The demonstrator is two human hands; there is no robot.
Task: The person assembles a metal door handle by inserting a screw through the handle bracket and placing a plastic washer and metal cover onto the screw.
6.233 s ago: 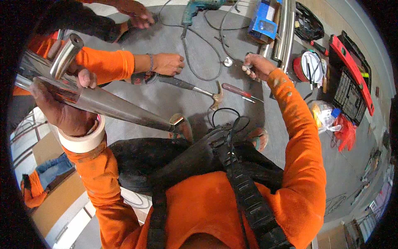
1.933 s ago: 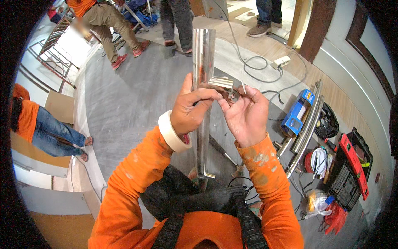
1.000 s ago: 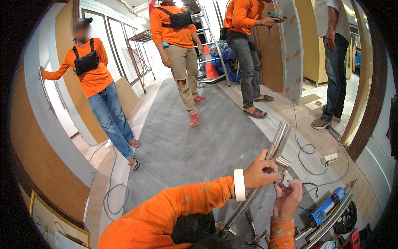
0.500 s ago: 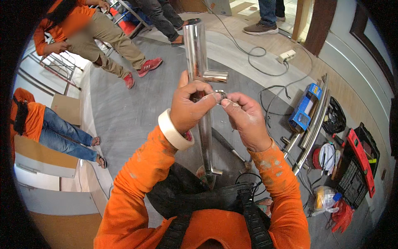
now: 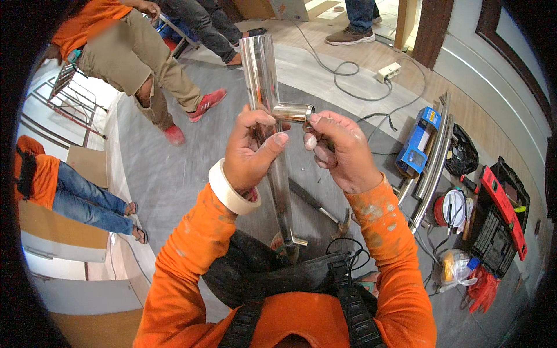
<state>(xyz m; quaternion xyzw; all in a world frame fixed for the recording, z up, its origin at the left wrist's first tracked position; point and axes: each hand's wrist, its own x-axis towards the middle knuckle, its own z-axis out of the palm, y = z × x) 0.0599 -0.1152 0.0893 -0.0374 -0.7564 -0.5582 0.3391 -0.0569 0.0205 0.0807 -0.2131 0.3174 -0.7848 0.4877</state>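
My left hand (image 5: 246, 151) is closed around a long polished metal tube (image 5: 259, 69), which slants down between my forearms. A short side post (image 5: 288, 111) sticks out of the tube to the right, just above my left thumb. A second short post (image 5: 299, 241) shows near the tube's lower end. My right hand (image 5: 345, 148) pinches a small round metal fitting at the open end of the upper post, with thumb on top and fingers curled below. Those fingers partly hide the fitting. A roll of cream masking tape (image 5: 223, 188) hangs round my left wrist.
A hammer (image 5: 319, 206) lies on the grey floor before my knees. To the right are metal tubes (image 5: 432, 180), a blue box (image 5: 418, 142), a red spirit level (image 5: 503, 211), a black tool case (image 5: 493, 249) and a socket strip (image 5: 389, 72) with cables. People in orange stand left.
The small fitting has gone from between both hands' fingertips to the upper post's end, in my right hand. The tube has turned, swinging that post nearer, and my left hand has shifted left.
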